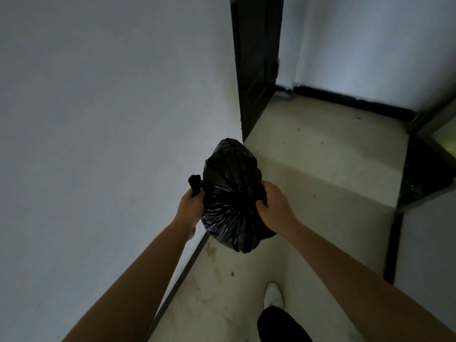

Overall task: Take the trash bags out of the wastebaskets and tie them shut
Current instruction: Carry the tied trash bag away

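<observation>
A full black trash bag point(230, 193) hangs in the air in front of me, above the floor, its plastic gathered toward the middle. My left hand point(191, 208) is closed on a twisted end of the bag that sticks up past my fist at the bag's left side. My right hand point(274, 206) grips a bunch of the plastic on the bag's right side. No wastebasket is in view.
A white wall point(111, 119) runs close along my left. A dark door frame point(256, 65) stands ahead, past the wall's corner. The pale floor point(320, 169) stretches ahead, with black baseboard at the back. My white shoe point(272, 294) is below.
</observation>
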Tool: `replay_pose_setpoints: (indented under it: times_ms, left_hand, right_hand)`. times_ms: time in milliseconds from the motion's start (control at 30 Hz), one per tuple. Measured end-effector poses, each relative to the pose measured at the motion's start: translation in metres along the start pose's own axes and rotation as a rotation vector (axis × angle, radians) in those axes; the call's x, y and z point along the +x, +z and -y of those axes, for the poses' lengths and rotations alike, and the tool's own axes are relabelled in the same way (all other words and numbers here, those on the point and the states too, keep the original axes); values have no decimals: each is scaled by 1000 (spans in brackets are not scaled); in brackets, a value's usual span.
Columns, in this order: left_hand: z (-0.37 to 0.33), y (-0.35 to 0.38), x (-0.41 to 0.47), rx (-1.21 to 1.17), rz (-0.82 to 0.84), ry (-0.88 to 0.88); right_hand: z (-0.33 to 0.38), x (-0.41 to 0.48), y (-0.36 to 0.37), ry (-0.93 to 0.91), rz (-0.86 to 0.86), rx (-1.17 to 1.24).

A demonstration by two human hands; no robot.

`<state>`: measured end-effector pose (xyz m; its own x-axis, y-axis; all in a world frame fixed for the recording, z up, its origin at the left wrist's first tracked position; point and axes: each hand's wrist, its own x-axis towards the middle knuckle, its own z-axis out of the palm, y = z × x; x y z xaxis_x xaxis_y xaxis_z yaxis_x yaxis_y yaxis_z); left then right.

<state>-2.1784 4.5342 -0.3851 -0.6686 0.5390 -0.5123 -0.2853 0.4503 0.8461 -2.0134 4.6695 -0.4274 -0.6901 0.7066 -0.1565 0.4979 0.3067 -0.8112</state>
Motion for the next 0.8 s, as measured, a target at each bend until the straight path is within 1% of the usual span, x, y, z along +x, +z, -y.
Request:
replay_pose_setpoints:
  times_ms: [100, 200, 333, 467, 567, 667, 733, 800]
  left_hand:
    - [32, 1, 64, 20, -18, -98]
    - [94, 0, 134, 63, -36, -197]
    - [220, 2, 224, 133, -10, -379]
    - [355, 5, 296, 277, -10, -467]
    - [444, 5, 336, 343, 22, -546]
    - [512, 8, 371, 357, 61, -644]
    - [545, 11, 393, 316, 55, -711]
    - [564, 17, 417, 224, 21, -748]
  right_hand:
    - [-36, 43, 40, 96, 36, -34]
    - [-94, 74, 101, 204, 82, -34]
    - [-198, 97, 207, 388, 180, -36]
    - [-304, 109, 311, 564, 287, -35]
    - [-367, 114, 378, 625, 346, -43]
    - [-418, 124, 432, 650, 377, -27]
    - [-445, 136, 457, 640, 386, -28]
    - [-465, 151, 473, 621, 368, -35]
